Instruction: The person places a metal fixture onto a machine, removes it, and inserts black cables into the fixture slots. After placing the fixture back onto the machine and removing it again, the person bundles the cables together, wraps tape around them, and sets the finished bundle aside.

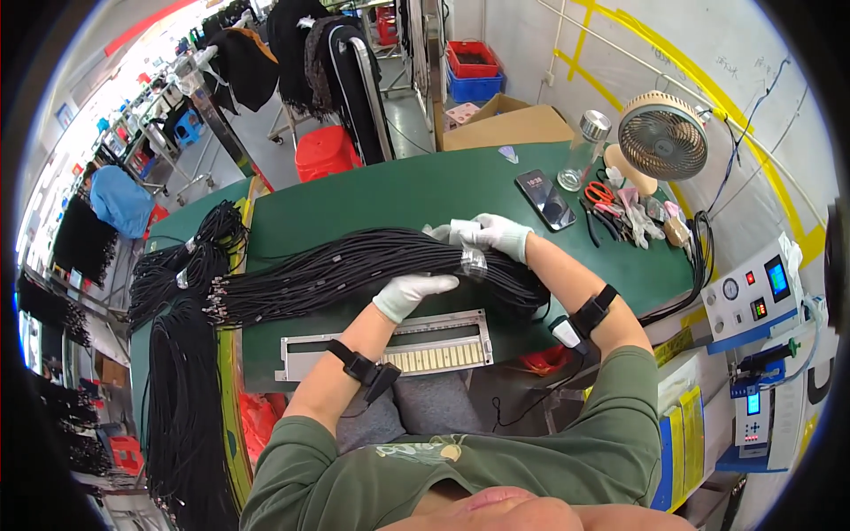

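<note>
A thick bundle of black cables (354, 257) lies across the green table in front of me, with small metallic connector ends at its left. Shiny clear plastic film (474, 263) wraps the bundle near its right part. My left hand (413, 295), in a white glove, rests against the near side of the bundle with its fingers stretched out. On the far side, my right hand (498, 235), also gloved, is closed beside the film. A whitish piece at its fingertips blends with the glove, so I cannot make out what it is.
A metal frame with pale slots (434, 357) lies at the near table edge. More black cable bundles (181, 389) hang at the left. On the right are a phone (544, 200), a glass bottle (584, 150), red-handled scissors (599, 193), pliers (598, 223) and a fan (662, 135).
</note>
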A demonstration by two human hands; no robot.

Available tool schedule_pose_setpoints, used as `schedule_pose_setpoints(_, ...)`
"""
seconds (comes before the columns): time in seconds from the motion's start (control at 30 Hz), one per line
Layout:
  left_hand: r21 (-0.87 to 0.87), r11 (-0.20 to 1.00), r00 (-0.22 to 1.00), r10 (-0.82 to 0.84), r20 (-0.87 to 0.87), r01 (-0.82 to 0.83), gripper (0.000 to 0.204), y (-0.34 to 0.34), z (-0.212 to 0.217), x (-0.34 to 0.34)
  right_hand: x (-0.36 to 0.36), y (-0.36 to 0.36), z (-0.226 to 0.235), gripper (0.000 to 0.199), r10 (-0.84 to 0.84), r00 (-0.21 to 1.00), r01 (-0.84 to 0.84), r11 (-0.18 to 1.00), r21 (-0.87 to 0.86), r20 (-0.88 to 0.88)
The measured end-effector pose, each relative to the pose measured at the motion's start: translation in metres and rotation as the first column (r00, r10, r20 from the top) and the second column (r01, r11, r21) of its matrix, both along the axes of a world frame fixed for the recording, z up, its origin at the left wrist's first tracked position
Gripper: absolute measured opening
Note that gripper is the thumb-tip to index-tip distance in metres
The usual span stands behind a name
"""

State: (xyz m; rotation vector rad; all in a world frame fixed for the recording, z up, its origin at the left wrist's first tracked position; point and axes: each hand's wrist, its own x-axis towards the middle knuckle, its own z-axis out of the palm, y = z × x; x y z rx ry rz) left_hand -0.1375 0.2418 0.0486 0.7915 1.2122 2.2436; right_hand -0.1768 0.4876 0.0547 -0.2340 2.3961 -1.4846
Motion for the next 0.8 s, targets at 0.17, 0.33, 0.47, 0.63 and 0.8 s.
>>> schedule_pose_setpoints(0.17, -0.324, 0.921, 0.946, 0.117, -0.301, -0.217, 0.028, 0.039, -0.011, -0.038, 0.003, -0.017, -0.016, 0.070, 0.177, 0.921, -0.037, 0.927, -0.374, 0.347)
schedule_pose_setpoints(0.33, -0.440, 0.802, 0.713, -0.026, -0.700, -0.403, 0.018, 0.039, -0.047, -0.055, 0.016, -0.017, 0.026, 0.080, 0.052, 0.997, -0.053, 0.999, 0.014, 0.054)
schedule_pose_setpoints(0.47, -0.721, 0.617, 0.814, -0.216, -0.540, -0.315, 0.022, 0.015, -0.050, -0.066, 0.042, -0.020, 0.062, 0.095, 0.079, 0.982, -0.041, 0.975, 0.217, -0.170)
schedule_pose_setpoints(0.63, -0.785, 0.584, 0.875, -0.248, -0.416, -0.207, 0.027, 0.004, -0.035, -0.047, 0.071, -0.049, 0.073, 0.066, 0.141, 0.908, 0.121, 0.813, 0.569, -0.394)
schedule_pose_setpoints(0.8, -0.745, 0.665, 0.994, -0.048, -0.103, -0.045, 0.028, 0.010, 0.010, -0.005, 0.054, -0.050, 0.055, 0.066, 0.145, 0.874, 0.184, 0.785, 0.592, -0.464)
